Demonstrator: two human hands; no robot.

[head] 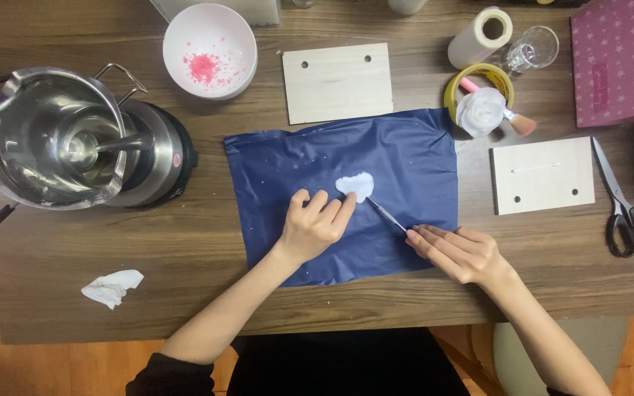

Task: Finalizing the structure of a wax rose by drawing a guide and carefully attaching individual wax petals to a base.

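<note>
A dark blue sheet [405, 161] lies flat on the wooden table [185, 249]. On it sits a small flat white wax-like piece [356, 184]. My left hand [313, 224] rests on the sheet, its fingertips touching the piece's lower left edge. My right hand [460, 253] grips a thin metal tool [385, 213], whose tip reaches under the piece's right edge.
A steel pot with a ladle on a small heater [60, 139] stands at left. A white bowl with pink bits [210, 50] and two wooden boards [337, 82] [542, 174] lie nearby. Scissors [624, 205], a tape roll with a white flower [481, 106], a glass [533, 48] and a crumpled tissue [111, 287] are around.
</note>
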